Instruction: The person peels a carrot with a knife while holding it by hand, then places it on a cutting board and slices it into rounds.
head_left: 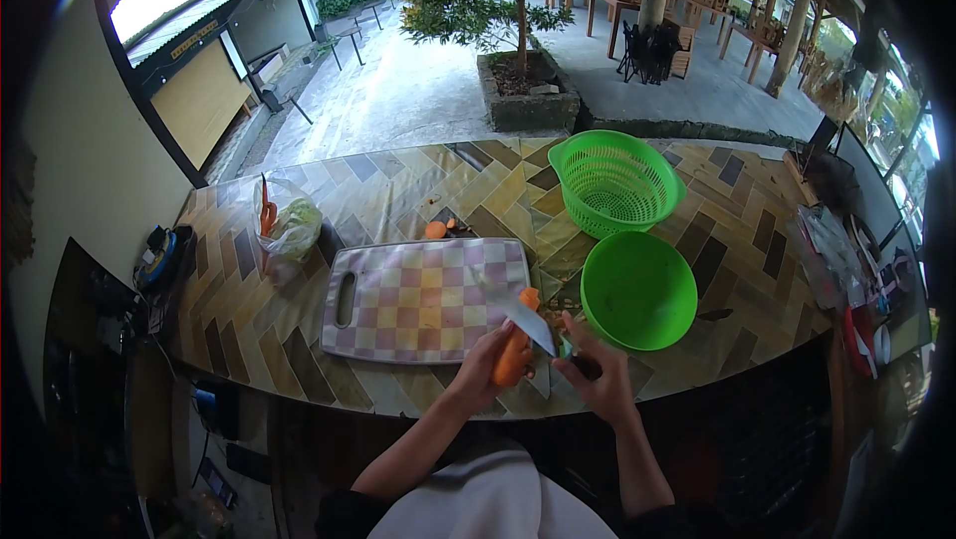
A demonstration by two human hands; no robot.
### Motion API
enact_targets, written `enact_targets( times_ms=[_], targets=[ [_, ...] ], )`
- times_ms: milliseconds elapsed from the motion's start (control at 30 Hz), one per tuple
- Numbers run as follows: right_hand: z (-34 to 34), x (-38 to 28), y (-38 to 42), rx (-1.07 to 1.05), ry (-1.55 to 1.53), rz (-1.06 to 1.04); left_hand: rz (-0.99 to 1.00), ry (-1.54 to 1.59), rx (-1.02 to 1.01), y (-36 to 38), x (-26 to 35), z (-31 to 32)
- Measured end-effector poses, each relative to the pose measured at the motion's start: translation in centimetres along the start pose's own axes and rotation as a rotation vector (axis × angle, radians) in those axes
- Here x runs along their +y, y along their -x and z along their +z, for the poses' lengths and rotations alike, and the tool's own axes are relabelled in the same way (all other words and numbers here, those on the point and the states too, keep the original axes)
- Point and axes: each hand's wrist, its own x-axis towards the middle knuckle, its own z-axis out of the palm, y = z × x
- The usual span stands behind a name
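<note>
My left hand (483,372) is closed around a carrot (511,360), which points away from me near the table's front edge. In my right hand (600,372) is a knife (531,324), its blade lying across the upper part of the carrot. Most of the knife's handle is hidden by my fingers. To the left of the carrot lies a checkered cutting board (428,300) with a handle slot. A green bowl (637,290) stands just right of my right hand, with a green colander (615,180) behind it.
Carrot pieces (436,229) lie behind the board. At the left stands a plastic bag (294,232) with a pale green vegetable and something orange in it. Plastic packets (832,250) and other items crowd the right end of the patterned table (239,330). Small scraps lie near my hands.
</note>
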Motion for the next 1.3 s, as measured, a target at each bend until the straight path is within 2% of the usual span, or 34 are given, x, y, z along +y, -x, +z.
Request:
enact_targets(
  times_ms=[67, 167, 200, 300, 400, 600, 700, 800, 1000, 1200, 1300],
  targets=[
    [-0.2, -1.0, 0.6, -0.105, 0.117, -0.058, -0.008, -0.061, -0.007, 0.1, 0.2, 0.0],
    [0.3, -1.2, 1.2, -0.164, 0.166, -0.176, 0.153, -0.131, 0.006, 0.8, 1.0, 2.1],
    [0.0, -2.1, 1.4, -0.226, 0.199, -0.123, 0.133, -0.125, 0.055, 0.9, 1.3, 2.6],
    [-0.1, -2.4, 1.5, -0.259, 0.228, -0.195, 0.138, 0.053, 0.039, 0.2, 0.9, 2.0],
    [0.0, -2.8, 1.7, -0.225, 0.232, -0.217, 0.136, 0.158, -0.033, 0.3, 1.5, 3.0],
    [-0.2, -2.9, 1.8, -0.233, 0.239, -0.215, 0.274, 0.154, 0.031, -0.1, 1.4, 4.5],
    [0.1, -2.4, 1.7, -0.202, 0.198, -0.26, 0.282, 0.083, -0.031, 0.2, 1.7, 4.7],
    [0.0, -2.7, 1.7, -0.234, 0.179, -0.213, 0.297, 0.073, -0.047, 0.2, 1.8, 4.7],
    [0.6, -1.9, 1.5, -0.179, 0.098, -0.259, 0.279, -0.055, 0.032, 0.8, 1.6, 5.0],
    [0.2, -2.6, 1.1, -0.212, 0.128, -0.207, 0.297, -0.088, 0.06, 0.7, 1.8, 4.0],
    [0.3, -2.6, 0.7, -0.203, 0.071, -0.244, 0.377, -0.153, 0.065, 0.9, 1.8, 4.4]
  ],
)
